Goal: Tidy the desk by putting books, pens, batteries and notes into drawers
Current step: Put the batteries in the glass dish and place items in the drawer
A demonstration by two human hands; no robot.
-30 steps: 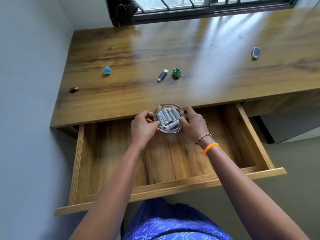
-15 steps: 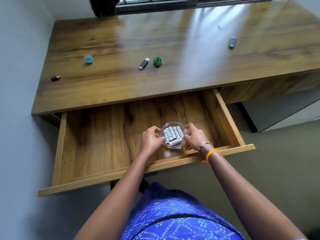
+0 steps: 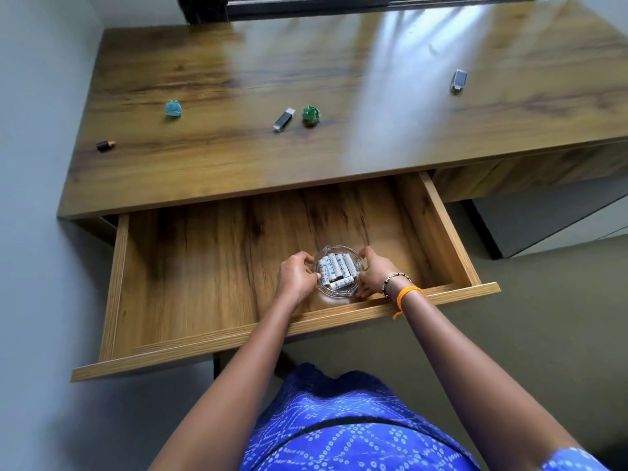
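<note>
Left hand (image 3: 296,277) and right hand (image 3: 373,276) grip the glass dish (image 3: 325,289) of batteries (image 3: 336,268) inside the drawer (image 3: 190,266).

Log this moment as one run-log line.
both hands: left hand, right hand grip glass dish | batteries inside | dish in open drawer

both arms reach forward, left hand (image 3: 296,278) and right hand (image 3: 375,275) fingers curled.

pale grey wall (image 3: 37,164), window frame (image 3: 306,3), grey floor (image 3: 543,334), daylight glare
</note>
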